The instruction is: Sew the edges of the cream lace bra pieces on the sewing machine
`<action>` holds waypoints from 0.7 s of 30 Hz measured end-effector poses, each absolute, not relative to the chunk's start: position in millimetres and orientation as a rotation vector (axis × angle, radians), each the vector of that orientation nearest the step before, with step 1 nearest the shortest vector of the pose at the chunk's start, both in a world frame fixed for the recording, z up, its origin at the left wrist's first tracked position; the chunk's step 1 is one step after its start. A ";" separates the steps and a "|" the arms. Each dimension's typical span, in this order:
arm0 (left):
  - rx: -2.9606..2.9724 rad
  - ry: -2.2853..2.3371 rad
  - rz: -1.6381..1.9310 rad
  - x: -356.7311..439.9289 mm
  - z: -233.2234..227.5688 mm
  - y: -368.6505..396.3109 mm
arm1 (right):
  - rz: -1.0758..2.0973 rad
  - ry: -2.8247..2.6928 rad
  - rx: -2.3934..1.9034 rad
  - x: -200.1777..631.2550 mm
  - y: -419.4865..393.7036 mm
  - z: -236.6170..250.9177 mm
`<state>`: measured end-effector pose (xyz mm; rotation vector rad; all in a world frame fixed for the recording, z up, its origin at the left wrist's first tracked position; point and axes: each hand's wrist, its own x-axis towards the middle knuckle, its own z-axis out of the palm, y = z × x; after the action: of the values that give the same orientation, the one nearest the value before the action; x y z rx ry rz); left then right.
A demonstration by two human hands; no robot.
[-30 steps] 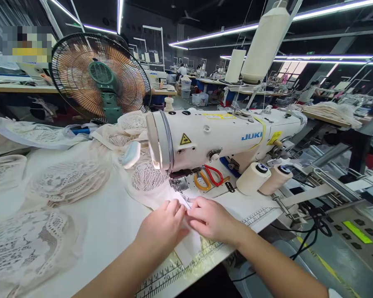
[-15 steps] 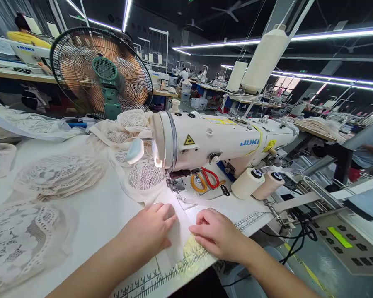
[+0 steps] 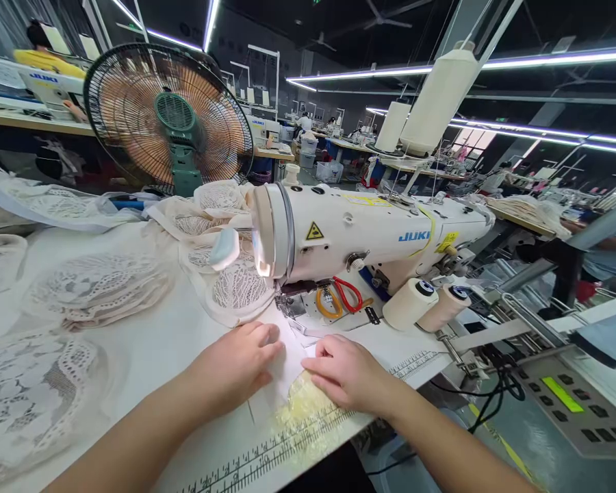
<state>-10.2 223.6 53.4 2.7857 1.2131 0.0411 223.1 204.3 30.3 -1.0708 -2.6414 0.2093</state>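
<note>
Both hands flatten a pale fabric piece in front of the sewing machine's needle.

The sewing machine (image 3: 359,233) stands just beyond both hands, its long arm running from left to right and away. The white fabric piece (image 3: 287,349) lies on the table (image 3: 159,356) between and under the hands, its long axis running from the table's near edge toward the presser foot (image 3: 292,307), its far end pointing at the needle. The left hand (image 3: 233,366) lies flat, fingers together, pressing the cloth. The right hand (image 3: 346,373) rests on the cloth's right edge, fingertips curled down; whether it pinches the cloth I cannot tell. To feed well, I judge, keep the edge straight and pressure even.
</note>
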 end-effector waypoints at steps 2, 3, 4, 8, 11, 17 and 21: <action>2.780 1.207 0.053 -12.0 52.8 226.4 | 0.177 -2.670 -1.082 220.7 208.0 31.9; 2.775 1.199 0.048 -12.7 52.9 227.6 | 0.161 -2.683 -1.088 219.6 209.6 32.7; 2.772 1.193 0.041 -13.1 53.4 228.6 | 0.148 -2.697 -1.094 218.6 211.1 33.5; 2.778 1.188 0.050 -13.6 55.9 231.7 | 0.110 -2.735 -1.136 214.6 216.4 35.4; 2.814 1.169 0.105 -14.3 55.8 233.6 | 0.104 -2.762 -1.192 210.7 220.5 36.3; 2.889 1.053 0.257 -17.2 46.3 236.6 | 0.121 -2.866 -1.327 199.3 226.0 44.9; 2.843 1.005 0.348 -17.0 40.8 235.9 | 0.121 -2.886 -1.394 194.6 226.2 49.6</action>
<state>-17.0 235.9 40.8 2.8428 1.0046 0.3478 194.6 226.2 49.6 -1.3944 -2.8860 0.1214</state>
